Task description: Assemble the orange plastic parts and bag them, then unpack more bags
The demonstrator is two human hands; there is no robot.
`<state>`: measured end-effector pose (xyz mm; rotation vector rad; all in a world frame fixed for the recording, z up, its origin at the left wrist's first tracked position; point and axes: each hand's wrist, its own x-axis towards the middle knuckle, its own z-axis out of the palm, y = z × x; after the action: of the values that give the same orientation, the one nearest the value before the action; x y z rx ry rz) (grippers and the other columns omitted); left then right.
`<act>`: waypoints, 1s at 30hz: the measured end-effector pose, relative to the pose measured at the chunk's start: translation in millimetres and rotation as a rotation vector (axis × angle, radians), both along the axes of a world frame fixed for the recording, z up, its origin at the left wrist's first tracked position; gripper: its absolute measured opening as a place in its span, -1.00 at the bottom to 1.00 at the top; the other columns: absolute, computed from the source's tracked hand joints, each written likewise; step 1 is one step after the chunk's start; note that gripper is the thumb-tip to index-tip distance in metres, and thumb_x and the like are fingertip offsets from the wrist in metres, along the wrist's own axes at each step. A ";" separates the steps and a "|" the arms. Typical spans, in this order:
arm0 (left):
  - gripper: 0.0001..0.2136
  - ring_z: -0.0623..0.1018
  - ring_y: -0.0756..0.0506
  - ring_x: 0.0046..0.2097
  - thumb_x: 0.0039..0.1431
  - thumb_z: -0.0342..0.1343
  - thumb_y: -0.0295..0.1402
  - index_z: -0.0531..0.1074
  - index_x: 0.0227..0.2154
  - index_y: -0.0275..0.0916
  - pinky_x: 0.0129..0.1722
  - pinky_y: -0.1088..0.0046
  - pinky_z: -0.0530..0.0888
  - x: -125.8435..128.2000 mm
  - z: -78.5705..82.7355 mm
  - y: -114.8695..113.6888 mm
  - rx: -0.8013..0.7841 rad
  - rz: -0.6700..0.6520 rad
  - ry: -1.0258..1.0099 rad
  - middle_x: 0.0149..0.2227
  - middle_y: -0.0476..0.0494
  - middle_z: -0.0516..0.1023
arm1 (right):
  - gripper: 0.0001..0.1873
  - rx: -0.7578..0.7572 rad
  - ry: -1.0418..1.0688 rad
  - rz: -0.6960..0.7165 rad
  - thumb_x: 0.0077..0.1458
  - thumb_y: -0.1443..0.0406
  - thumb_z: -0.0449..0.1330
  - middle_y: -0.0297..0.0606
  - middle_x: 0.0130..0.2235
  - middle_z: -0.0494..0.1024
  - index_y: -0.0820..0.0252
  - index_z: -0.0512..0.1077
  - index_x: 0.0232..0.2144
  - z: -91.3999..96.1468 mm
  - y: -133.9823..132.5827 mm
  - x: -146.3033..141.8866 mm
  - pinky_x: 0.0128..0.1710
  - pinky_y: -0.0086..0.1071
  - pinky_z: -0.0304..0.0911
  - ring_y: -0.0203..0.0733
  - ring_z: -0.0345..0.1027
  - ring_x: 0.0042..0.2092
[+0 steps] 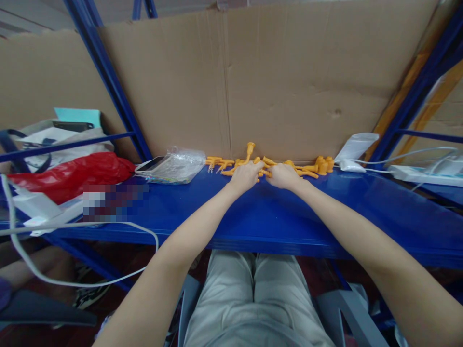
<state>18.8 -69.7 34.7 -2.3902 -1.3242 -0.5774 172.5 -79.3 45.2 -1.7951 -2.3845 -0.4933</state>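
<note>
My left hand (pixel 247 176) and my right hand (pixel 284 176) are close together over the back of the blue shelf top (pixel 253 212). The fingers of both are curled closed around a small orange plastic piece (pixel 265 172), mostly hidden by them. Branching orange plastic parts (pixel 224 163) lie in a row behind and to the left of my left hand. An orange part with a flared top (pixel 250 150) stands up just behind it. To the right of my right hand are curved orange pieces (pixel 307 172) and several upright orange cup-like pieces (pixel 323 165).
A clear plastic bag (pixel 177 165) lies left of the parts, by a phone (pixel 150 165). Farther left are a red bag (pixel 75 176) and a white cable (pixel 32 272). Cardboard (pixel 289 82) walls the back. A white plastic pouch (pixel 356 150) stands at right. Another person's leg shows lower left.
</note>
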 end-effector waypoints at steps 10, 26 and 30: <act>-0.69 0.56 -0.20 -0.03 0.11 0.00 -0.58 0.46 -0.09 -0.27 -0.05 0.27 0.44 0.4 0.3 5.9 -0.104 -0.056 -0.129 -0.15 -0.24 0.59 | -0.60 0.059 -0.110 -0.022 0.24 0.29 -0.05 0.15 -0.14 0.60 0.34 0.53 -0.09 3.3 -4.8 -2.2 -0.06 -0.21 0.30 0.09 0.49 -0.01; -0.84 0.39 -0.02 -0.58 -0.04 0.03 -0.58 0.41 -0.40 -0.24 -0.53 0.49 0.36 -9.8 3.3 9.3 -0.653 0.010 -0.230 -0.63 0.06 0.32 | -0.62 0.040 -0.204 0.096 0.21 0.43 -0.07 0.17 -0.23 0.61 0.42 0.55 -0.19 -7.8 -3.6 -14.8 -0.07 -0.22 0.26 0.02 0.51 -0.06; -0.90 0.55 -0.12 -0.26 0.03 0.07 -0.55 0.45 -0.40 -0.27 -0.26 0.43 0.46 -6.6 -4.7 14.8 -0.413 -0.025 -0.192 -0.37 -0.15 0.55 | -0.60 0.055 -0.189 0.084 0.22 0.42 -0.10 0.18 -0.22 0.61 0.44 0.52 -0.15 -7.5 -3.5 -11.9 -0.04 -0.18 0.24 0.04 0.51 -0.06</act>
<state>12.2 -54.8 30.0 -2.7371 -1.6313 -0.6005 160.6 -82.8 37.7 -1.6865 -2.5285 -0.7407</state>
